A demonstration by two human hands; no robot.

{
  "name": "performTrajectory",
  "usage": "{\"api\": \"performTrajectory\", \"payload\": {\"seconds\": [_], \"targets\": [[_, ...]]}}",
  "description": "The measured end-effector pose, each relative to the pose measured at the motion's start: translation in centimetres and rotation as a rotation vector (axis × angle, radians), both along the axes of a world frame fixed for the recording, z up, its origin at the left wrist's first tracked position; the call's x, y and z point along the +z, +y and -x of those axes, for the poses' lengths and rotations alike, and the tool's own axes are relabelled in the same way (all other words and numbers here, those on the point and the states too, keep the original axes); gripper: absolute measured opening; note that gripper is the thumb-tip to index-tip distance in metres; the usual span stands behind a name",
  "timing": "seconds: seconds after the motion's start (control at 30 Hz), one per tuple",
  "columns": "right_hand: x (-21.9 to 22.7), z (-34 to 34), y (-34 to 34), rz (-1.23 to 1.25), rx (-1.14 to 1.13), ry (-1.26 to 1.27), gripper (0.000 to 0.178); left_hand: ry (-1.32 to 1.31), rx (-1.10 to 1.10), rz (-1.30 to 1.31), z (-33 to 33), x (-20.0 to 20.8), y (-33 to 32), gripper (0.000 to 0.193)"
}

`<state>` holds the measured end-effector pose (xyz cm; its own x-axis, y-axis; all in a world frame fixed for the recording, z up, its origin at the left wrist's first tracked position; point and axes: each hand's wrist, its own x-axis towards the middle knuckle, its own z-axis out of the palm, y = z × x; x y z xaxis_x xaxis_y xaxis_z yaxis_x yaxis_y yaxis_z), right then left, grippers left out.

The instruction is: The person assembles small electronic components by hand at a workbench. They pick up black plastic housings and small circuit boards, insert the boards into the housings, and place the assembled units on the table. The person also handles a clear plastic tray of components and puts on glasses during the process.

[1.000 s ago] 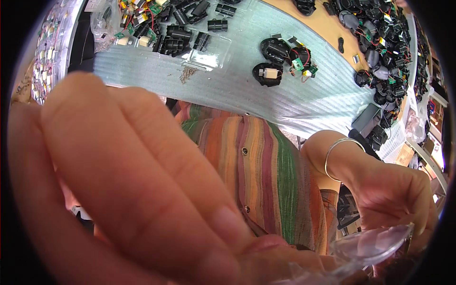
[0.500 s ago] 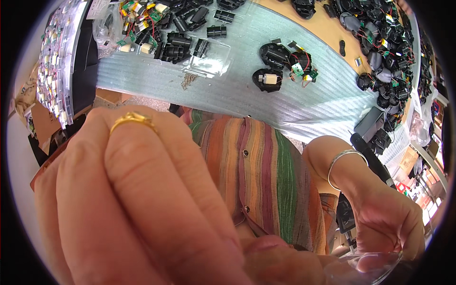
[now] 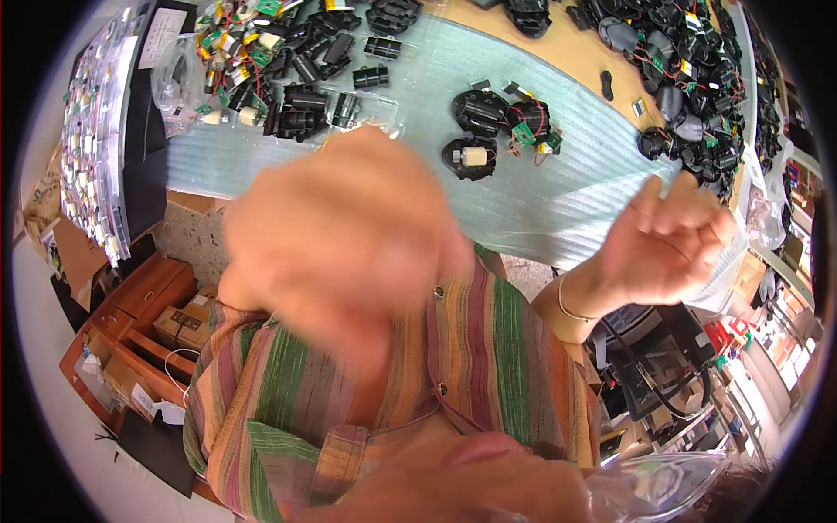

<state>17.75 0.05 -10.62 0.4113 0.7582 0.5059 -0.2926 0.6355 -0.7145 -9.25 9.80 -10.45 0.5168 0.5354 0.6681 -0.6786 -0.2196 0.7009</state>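
My left hand (image 3: 344,231) is raised in front of my striped shirt, close to view and smeared by motion. Its fingers cannot be made out, nor whether anything is in them. To the right, my right hand (image 3: 670,240) is lifted with the palm showing and the fingers loosely bent and apart, holding nothing visible. Past my hands on the table, nearest the middle, lie black rounded housings (image 3: 479,112). One housing carries a small pale motor (image 3: 473,156). A green circuit board (image 3: 523,132) with red wires rests beside them.
A table with a pale foam sheet (image 3: 558,205) spans the far side. Black plastic parts (image 3: 305,109) and wired boards are heaped at far left, more housings (image 3: 689,122) at far right. A black box (image 3: 146,139) stands at the left; wooden drawers (image 3: 144,292) sit below. A black chair (image 3: 649,349) is lower right.
My left hand has moved away from the view, up and rightward over my shirt. My right hand has risen from the lower right toward the table edge, and its fingers have spread.
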Motion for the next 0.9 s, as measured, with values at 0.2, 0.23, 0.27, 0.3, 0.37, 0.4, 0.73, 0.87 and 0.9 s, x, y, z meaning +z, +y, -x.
{"api": "performTrajectory", "payload": {"seconds": [0.2, 0.23, 0.27, 0.3, 0.37, 0.4, 0.73, 0.87, 0.9], "targets": [[-1.8, 2.7, 0.9, -0.019, -0.013, -0.216, 0.030, 0.012, -0.110, 0.145, 1.2, 4.6, -1.7, 0.023], [-1.9, 2.3, 1.3, -0.006, -0.019, -0.244, 0.030, 0.026, -0.105, 0.142, 1.3, 5.0, -1.7, 0.022], [-2.0, 2.1, 1.3, 0.011, -0.048, -0.283, 0.030, 0.031, -0.125, 0.137, 1.2, 5.0, -1.4, 0.022], [-2.2, 2.8, 1.1, 0.102, -0.186, -0.275, 0.028, 0.047, -0.173, 0.116, 1.5, 5.2, -0.9, 0.022], [-2.4, 3.1, 1.1, 0.270, -0.239, -0.405, 0.027, 0.055, -0.196, 0.126, 1.7, 5.3, -0.7, 0.023], [-2.5, 3.7, 1.0, 0.407, -0.285, -0.423, 0.023, 0.048, -0.174, 0.157, 1.7, 5.4, -1.1, 0.023], [-3.3, 5.2, 2.2, 0.586, -0.025, -1.487, 0.037, -0.072, -0.167, 0.078, 0.9, 4.1, -0.7, 0.022], [-5.6, 5.2, 2.3, 0.569, -0.111, -1.556, 0.036, 0.111, -0.079, 0.161, 0.2, 2.5, -0.5, 0.028], [-5.3, 5.3, 2.6, 0.545, -0.108, -1.564, 0.036, 0.235, 0.045, 0.207, 0.7, 1.5, -0.9, 0.034]]}}
